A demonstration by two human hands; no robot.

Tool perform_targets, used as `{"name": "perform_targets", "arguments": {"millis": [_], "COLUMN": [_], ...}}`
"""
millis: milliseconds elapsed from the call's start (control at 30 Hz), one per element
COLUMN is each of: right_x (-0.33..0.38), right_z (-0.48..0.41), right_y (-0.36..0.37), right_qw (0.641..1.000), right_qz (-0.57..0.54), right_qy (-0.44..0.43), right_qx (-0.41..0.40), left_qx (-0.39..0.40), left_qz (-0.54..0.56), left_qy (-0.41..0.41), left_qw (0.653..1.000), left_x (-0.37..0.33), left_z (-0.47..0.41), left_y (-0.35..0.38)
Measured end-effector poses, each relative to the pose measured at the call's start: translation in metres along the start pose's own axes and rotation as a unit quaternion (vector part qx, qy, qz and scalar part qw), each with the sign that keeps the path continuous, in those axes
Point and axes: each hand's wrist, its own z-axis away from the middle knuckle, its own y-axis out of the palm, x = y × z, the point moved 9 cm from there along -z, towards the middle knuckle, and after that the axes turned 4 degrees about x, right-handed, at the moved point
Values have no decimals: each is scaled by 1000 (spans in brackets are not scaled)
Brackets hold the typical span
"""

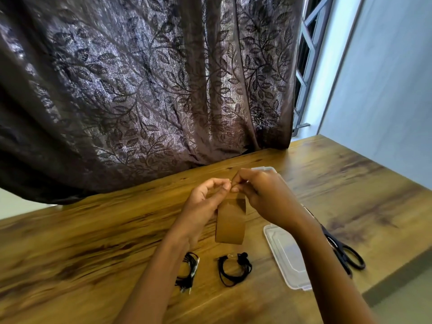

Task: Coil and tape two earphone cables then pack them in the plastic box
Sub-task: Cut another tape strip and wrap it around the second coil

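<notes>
Head view, the only one:
- You held the brown tape roll [230,220] up off the table [93,242], between both hands. Your left hand [205,202] was curled round its upper edge. Your right hand [264,192] pinched narrow at the top of the roll, probably picking at the free end. The end itself was too small to see.
- Both cables lay coiled on the table below your hands: left coil [188,272] beside your left forearm, right coil [233,268] just beside it, apart.
- Handling, my read: the coils were light, thin and springy, so they'd likely unwind if lifted by one strand. Better to pinch across the whole bundle, away from the earbuds and plug. The tape was sticky and could fold onto itself.
- The clear plastic box [287,258] sat to the right, partly under your right forearm. I couldn't tell tray from lid. Another clear piece [264,169] showed behind your hands.
- Scissors [346,256] lay right of the box.
- Writing: none readable on the tape, box or cables.
</notes>
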Motion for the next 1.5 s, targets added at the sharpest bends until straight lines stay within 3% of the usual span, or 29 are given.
{"name": "perform_targets", "arguments": {"millis": [233, 467, 633, 733, 800, 933, 1067, 1200, 1400, 1500], "right_x": [-6, -24, -41, -79, -117, -186, -218, -232, -237, -240], "right_z": [4, 13, 29, 52, 77, 134, 182, 204, 205, 204], "right_y": [-5, 15, 0, 0, 7, 23, 30, 41, 35, 28], "right_qw": [997, 975, 907, 942, 944, 911, 874, 853, 863, 867], "right_qz": [-66, -193, -399, -265, -162, 31, 149, 177, 171, 108], "right_qy": [25, 73, 135, 200, 283, 411, 463, 491, 476, 487], "right_qx": [-16, 81, -9, -44, -51, 0, 12, 23, 11, -11], "left_qx": [-65, -83, -103, -108, -115, -122, -121, -122, -128, -129], "left_qz": [-17, -73, -42, -33, -27, -25, -20, -12, -14, -10], "left_qy": [57, 74, 55, 51, 58, 62, 56, 43, 34, 30], "left_qw": [996, 991, 992, 992, 991, 990, 991, 991, 991, 991], "left_x": [-10, -12, -5, -4, -4, -3, 3, 8, 13, 14], "left_z": [-1, -2, -4, -5, -7, -10, -11, -12, -12, -11], "left_y": [-5, -3, -4, -3, -3, -6, -7, -6, -7, -7]}}
